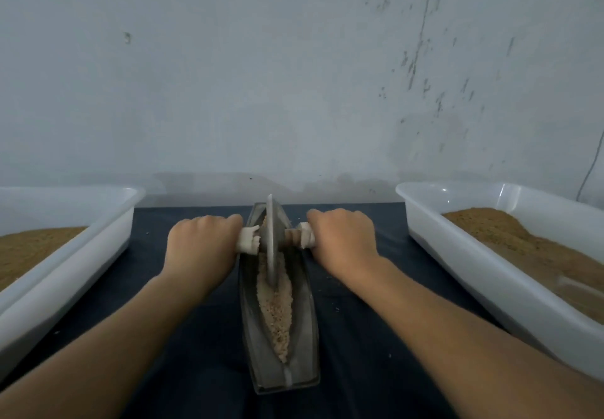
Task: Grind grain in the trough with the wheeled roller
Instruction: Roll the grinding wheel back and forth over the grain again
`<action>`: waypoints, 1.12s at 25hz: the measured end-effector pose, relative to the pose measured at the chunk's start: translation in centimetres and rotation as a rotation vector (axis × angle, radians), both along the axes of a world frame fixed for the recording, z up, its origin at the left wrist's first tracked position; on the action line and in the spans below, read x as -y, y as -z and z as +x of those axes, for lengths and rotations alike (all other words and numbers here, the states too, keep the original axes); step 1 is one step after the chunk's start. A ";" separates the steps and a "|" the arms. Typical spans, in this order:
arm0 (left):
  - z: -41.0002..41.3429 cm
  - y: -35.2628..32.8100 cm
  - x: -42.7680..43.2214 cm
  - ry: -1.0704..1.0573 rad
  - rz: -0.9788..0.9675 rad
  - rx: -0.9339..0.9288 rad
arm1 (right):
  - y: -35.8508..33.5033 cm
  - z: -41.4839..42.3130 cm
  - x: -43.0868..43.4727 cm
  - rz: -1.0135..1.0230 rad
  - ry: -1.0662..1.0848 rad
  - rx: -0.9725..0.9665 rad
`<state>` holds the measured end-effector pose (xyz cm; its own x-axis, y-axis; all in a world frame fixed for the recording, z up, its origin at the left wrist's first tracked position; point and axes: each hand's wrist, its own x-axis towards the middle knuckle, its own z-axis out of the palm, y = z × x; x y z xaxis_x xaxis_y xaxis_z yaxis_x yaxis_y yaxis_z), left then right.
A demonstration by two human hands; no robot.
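We work on a table covered by a dark blue cloth (196,353), set against a pale grey wall (261,75) with scuffs and peeled patches on its right side. A thin cable (588,170) hangs down the wall at the far right.

The metal trough (305,337) lies in the middle of the cloth, long axis pointing away from us, its near end close to the table's front. Pale crushed grain (276,307) fills its central groove. The wheeled roller (271,245) stands upright on edge in the far half of the trough, its rim in the grain.

Our left hand (201,245) is clamped round the white-wrapped left handle (248,239). Our right hand (343,239) is clamped round the right handle (305,234). Both fists sit just outside the trough walls, knuckles up.

A white plastic tray (81,265) lies to the left and a second one (474,271) to the right. Each holds brown meal, left (29,248) and right (510,239). Both trays stand well apart from the trough, with bare cloth on either side where our forearms pass. Small crumbs dot that cloth. The far tip of the trough lies near the cloth's back edge, with a strip of light surface between it and the wall. The groove behind the wheel, toward us, is open along its length.
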<state>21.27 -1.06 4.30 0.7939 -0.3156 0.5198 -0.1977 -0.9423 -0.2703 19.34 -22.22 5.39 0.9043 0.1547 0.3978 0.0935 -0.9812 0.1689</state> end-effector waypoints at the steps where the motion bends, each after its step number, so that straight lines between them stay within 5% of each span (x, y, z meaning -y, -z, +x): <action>1: 0.0 0.0 -0.4 -0.001 -0.022 -0.058 | -0.2 -0.6 0.1 -0.002 -0.020 -0.025; 8: -3.4 -0.3 -3.3 0.311 0.169 0.089 | -2.3 -5.0 3.0 0.097 -0.121 -0.688; 10: -2.2 0.1 -1.5 0.158 0.205 0.000 | -1.5 -2.6 1.9 0.087 -0.055 -0.563; 13: 0.3 -0.7 0.0 -0.015 0.052 -0.075 | -0.3 0.1 0.1 0.002 0.012 -0.070; 16: -0.6 -1.0 -1.0 0.016 0.017 -0.217 | -1.2 -1.1 0.5 0.029 -0.050 -0.204; 20: -5.2 -0.1 -3.3 0.288 0.143 0.120 | -2.0 -5.5 3.1 0.008 -0.116 -0.541; 22: -4.3 -0.2 -3.3 0.285 0.147 0.069 | -1.8 -5.0 2.8 -0.017 -0.076 -0.582; 28: 2.9 -1.2 0.6 -0.059 -0.004 -0.146 | -0.2 3.2 -0.4 0.037 0.082 -0.053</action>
<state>24.17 -1.62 5.47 0.8781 -0.2649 0.3986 -0.1793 -0.9543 -0.2392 22.57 -21.80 5.61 0.9333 0.0654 0.3532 0.0206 -0.9914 0.1292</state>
